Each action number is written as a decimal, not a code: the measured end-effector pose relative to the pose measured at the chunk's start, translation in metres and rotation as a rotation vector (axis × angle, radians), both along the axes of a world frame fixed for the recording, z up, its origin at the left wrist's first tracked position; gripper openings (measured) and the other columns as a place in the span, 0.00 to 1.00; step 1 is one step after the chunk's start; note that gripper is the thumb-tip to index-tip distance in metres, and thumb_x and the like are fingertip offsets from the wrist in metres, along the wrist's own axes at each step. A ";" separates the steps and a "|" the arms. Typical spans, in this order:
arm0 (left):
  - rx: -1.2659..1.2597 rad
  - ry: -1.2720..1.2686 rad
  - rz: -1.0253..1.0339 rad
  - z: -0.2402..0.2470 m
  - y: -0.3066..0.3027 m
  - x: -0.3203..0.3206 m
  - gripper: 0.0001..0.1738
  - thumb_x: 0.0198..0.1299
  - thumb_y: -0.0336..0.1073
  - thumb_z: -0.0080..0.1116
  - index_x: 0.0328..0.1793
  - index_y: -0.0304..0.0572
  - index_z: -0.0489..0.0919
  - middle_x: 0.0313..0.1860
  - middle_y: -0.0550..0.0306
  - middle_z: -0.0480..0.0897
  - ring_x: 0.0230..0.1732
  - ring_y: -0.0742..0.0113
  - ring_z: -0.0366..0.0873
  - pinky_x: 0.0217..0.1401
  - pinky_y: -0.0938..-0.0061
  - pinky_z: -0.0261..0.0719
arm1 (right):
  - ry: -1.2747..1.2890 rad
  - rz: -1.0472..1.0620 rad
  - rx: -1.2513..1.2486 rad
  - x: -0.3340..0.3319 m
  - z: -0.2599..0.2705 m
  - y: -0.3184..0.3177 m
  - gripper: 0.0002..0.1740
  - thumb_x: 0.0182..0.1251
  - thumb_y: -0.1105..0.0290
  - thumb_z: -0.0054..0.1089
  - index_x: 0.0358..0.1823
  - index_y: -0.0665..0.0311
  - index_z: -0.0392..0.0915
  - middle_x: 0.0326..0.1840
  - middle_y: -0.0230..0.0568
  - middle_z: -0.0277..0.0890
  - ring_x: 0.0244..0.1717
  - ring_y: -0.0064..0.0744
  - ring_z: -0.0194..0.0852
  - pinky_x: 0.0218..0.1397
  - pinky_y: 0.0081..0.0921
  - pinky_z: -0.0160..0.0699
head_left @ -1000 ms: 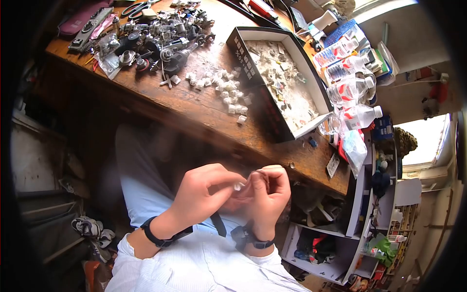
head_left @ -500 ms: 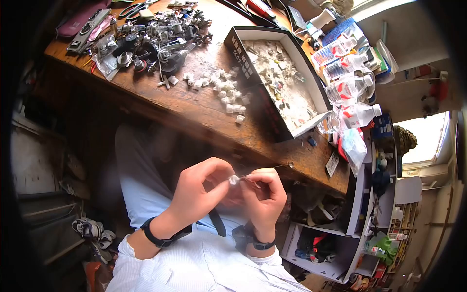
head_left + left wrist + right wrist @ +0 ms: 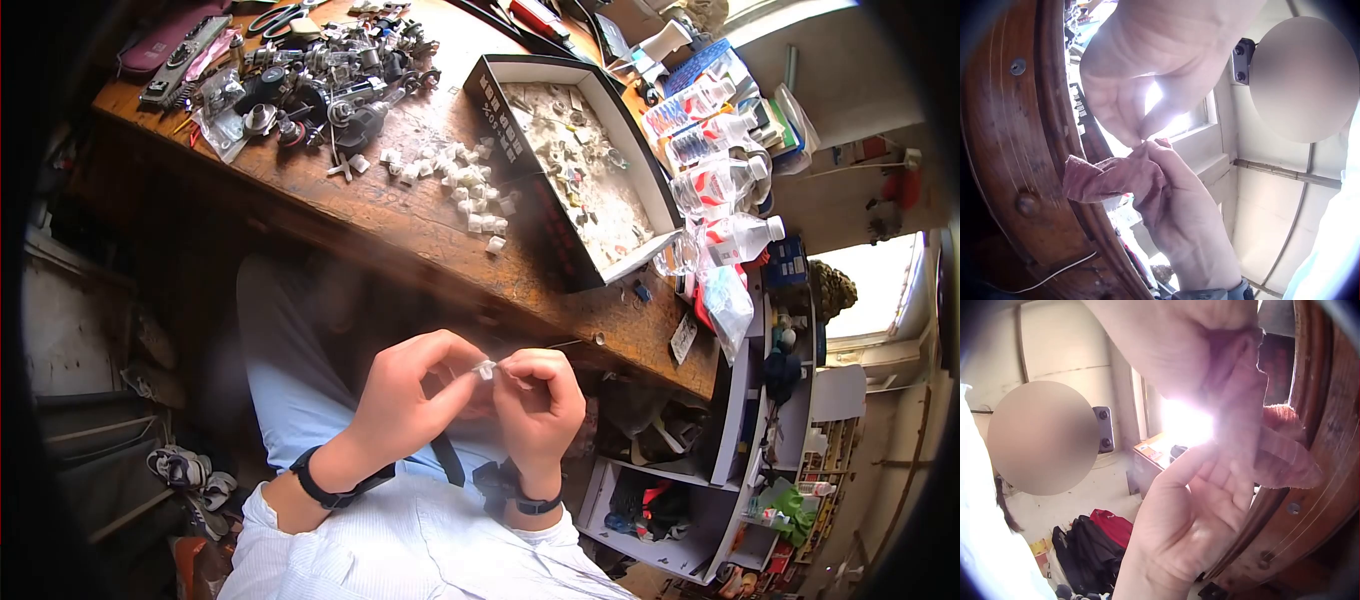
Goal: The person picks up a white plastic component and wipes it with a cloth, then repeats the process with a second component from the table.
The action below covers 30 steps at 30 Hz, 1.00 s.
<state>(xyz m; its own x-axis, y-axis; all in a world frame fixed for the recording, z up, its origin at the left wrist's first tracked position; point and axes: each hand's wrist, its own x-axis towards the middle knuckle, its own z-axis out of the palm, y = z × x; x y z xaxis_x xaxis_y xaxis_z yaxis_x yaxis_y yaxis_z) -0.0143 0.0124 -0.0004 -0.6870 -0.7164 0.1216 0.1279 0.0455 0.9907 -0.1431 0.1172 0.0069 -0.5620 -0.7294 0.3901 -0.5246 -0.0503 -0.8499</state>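
Observation:
Above the lap, both hands meet in front of the desk edge. The left hand [image 3: 415,390] pinches a small white plastic piece [image 3: 485,369] between thumb and fingertips. A dusty-pink cloth [image 3: 1113,178] is gripped by the right hand [image 3: 540,400], its loose end hanging down below the fingers. The right fingertips are right at the white piece. In the left wrist view, the fingertips of the left hand [image 3: 1160,69] and right hand [image 3: 1188,219] come together at the cloth's upper end. The right wrist view shows the cloth [image 3: 1288,456] draped beside the left palm [image 3: 1194,531].
On the wooden desk [image 3: 400,225] lies a pile of similar white pieces [image 3: 470,190]. A black-sided box [image 3: 530,170] of small debris stands right of them. Lamp-like metal and plastic parts [image 3: 340,90] are heaped at the left. Several water bottles [image 3: 720,190] stand at the right.
The right hand has turned, and its thumb and fingertips have come in to the white piece. The piece and the left fingertips have risen slightly. Nothing on the desk has moved.

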 end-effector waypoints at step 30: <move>-0.176 0.001 0.026 -0.001 -0.004 0.001 0.12 0.55 0.23 0.66 0.46 0.34 0.86 0.35 0.51 0.86 0.34 0.63 0.84 0.39 0.74 0.81 | -0.193 0.065 0.048 -0.002 0.001 0.005 0.09 0.58 0.86 0.67 0.39 0.70 0.78 0.40 0.40 0.79 0.39 0.24 0.79 0.43 0.18 0.78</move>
<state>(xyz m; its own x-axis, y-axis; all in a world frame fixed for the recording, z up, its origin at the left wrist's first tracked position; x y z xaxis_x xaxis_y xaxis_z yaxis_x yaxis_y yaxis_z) -0.0137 0.0085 -0.0018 -0.6682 -0.7018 0.2469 0.1250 0.2212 0.9672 -0.1448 0.1227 0.0082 -0.5741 -0.7815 0.2441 -0.3491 -0.0360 -0.9364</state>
